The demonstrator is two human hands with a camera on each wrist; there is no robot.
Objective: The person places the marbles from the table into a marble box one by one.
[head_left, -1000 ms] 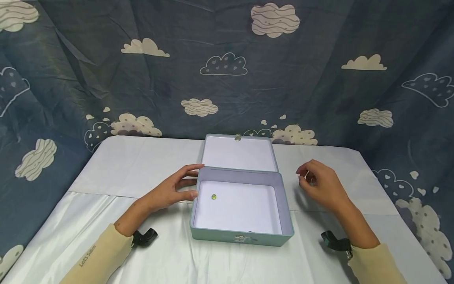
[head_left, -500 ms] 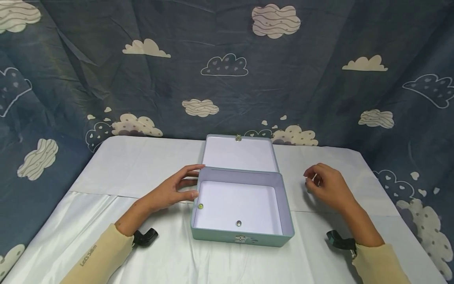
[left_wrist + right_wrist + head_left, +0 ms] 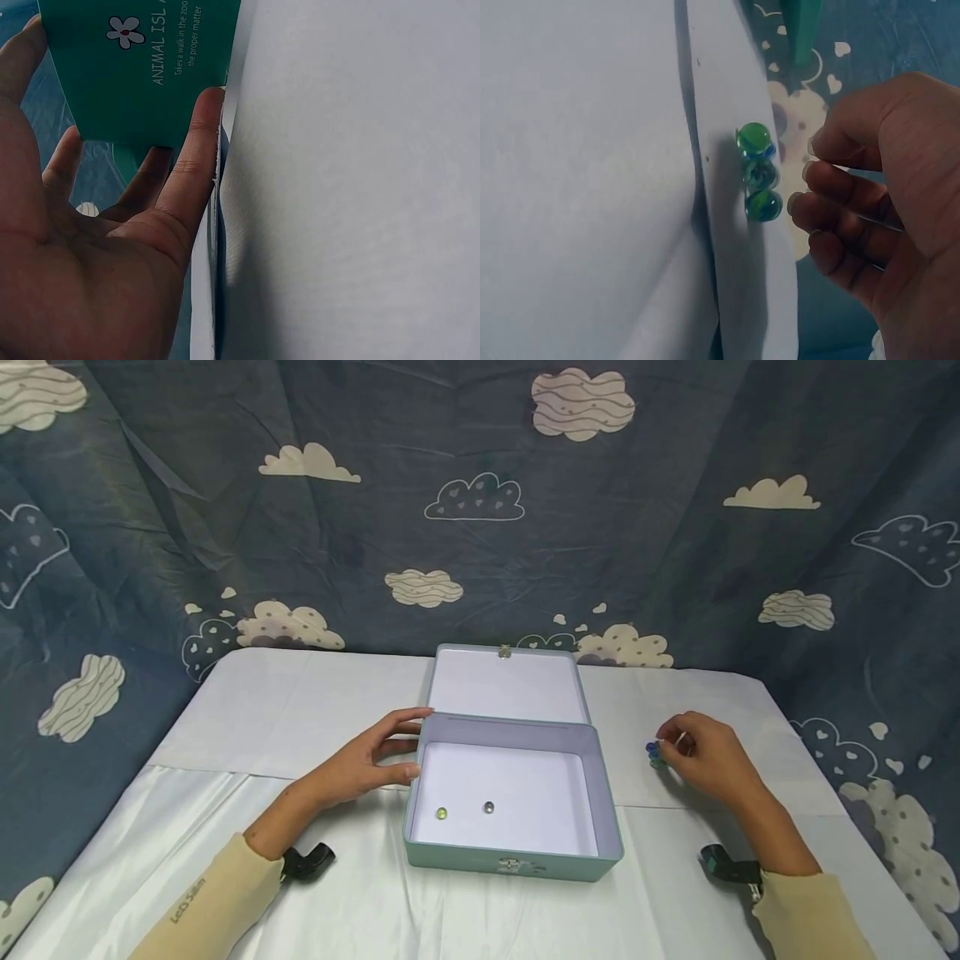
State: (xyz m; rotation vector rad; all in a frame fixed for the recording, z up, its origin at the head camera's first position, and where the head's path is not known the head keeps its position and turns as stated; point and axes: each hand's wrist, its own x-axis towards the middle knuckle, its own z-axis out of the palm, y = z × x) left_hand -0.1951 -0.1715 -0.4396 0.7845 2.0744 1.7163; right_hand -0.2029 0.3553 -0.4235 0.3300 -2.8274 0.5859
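An open green tin box (image 3: pixel 450 855) with a pale lining sits mid-table, its lid (image 3: pixel 506 681) folded back. Inside lie a yellow-green marble (image 3: pixel 441 813) and a grey marble (image 3: pixel 489 807), apart from each other. My left hand (image 3: pixel 367 756) touches the box's left side with outstretched fingers and thumb. Several blue and green marbles (image 3: pixel 656 756) sit clustered on the cloth to the right of the box. Beside them is my right hand (image 3: pixel 708 756), its fingers loosely bent. In the right wrist view, a gap separates the fingertips from the green marble (image 3: pixel 754 139).
A white cloth (image 3: pixel 330 902) with fold lines covers the table. Behind it hangs a dark blue curtain (image 3: pixel 480 552) with cloud prints. A metal clasp (image 3: pixel 510 865) is on the box's front.
My right hand has moved away from the box to the right, and the marble cluster has come into sight. Both marbles in the box have rolled. My left hand has stayed put.
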